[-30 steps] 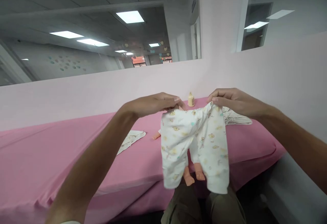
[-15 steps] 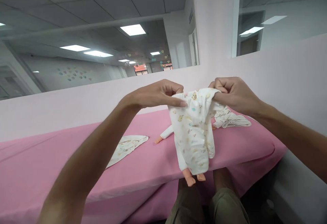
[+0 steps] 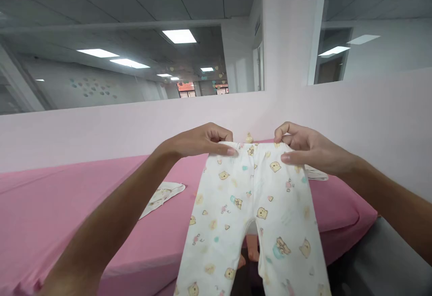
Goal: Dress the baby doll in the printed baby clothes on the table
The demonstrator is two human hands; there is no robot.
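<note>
White baby trousers (image 3: 253,206) hang pinched between left hand (image 3: 202,141) and right hand (image 3: 305,148).

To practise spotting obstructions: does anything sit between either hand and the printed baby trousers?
Nothing visible does. The left hand and right hand each pinch the waistband of the baby trousers directly, holding them spread in front of the pink table. Behind the trousers, a doll's feet show through the gap between the legs.

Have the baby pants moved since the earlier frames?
Yes. The baby pants have opened out, legs hanging lower past the front edge of the pink table.
</note>
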